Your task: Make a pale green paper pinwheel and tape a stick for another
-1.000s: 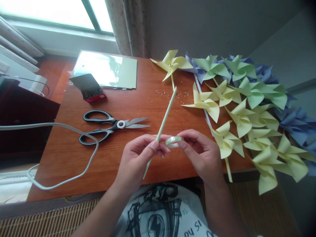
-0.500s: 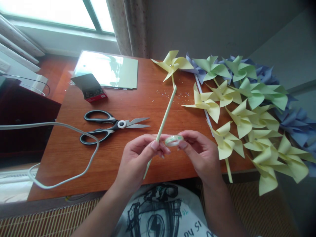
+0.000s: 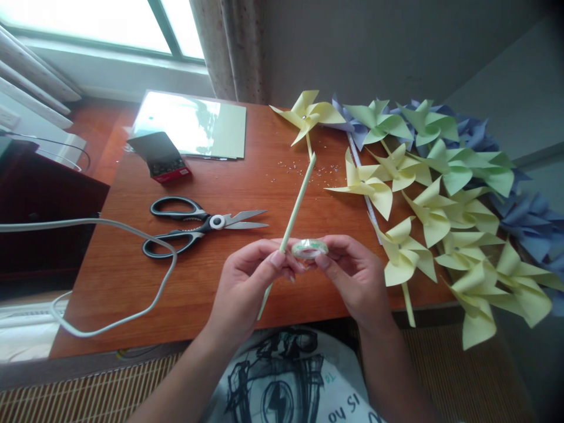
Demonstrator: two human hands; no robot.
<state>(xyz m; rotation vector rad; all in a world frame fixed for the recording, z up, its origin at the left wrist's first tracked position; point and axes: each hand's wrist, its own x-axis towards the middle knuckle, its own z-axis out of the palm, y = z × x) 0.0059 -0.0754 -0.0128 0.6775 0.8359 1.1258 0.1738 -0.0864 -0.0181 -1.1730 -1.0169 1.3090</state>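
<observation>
Between thumb and fingers, my left hand (image 3: 251,282) pinches a thin pale-yellow rolled paper stick (image 3: 296,208), which tilts with its upper end away from me and to the right. My right hand (image 3: 359,276) grips a small roll of clear tape (image 3: 309,249) right beside the stick. The fingertips of my left hand are close to the roll; whether they touch it I cannot tell. Beyond the stick's upper end lies a yellow paper pinwheel (image 3: 305,114) on its own stick. Scissors (image 3: 211,222) with black and grey handles rest to the left, blades slightly apart.
Many yellow, green and blue pinwheels (image 3: 449,167) crowd the right side of the wooden table (image 3: 132,305). Pale sheets in a shiny sleeve (image 3: 185,126) and an opened small red box (image 3: 171,170) sit at the back left. A white cable (image 3: 161,294) loops over the left edge.
The tape roll has shifted slightly left toward the stick and turned a little in my right hand. My left hand and the paper stick have hardly moved.
</observation>
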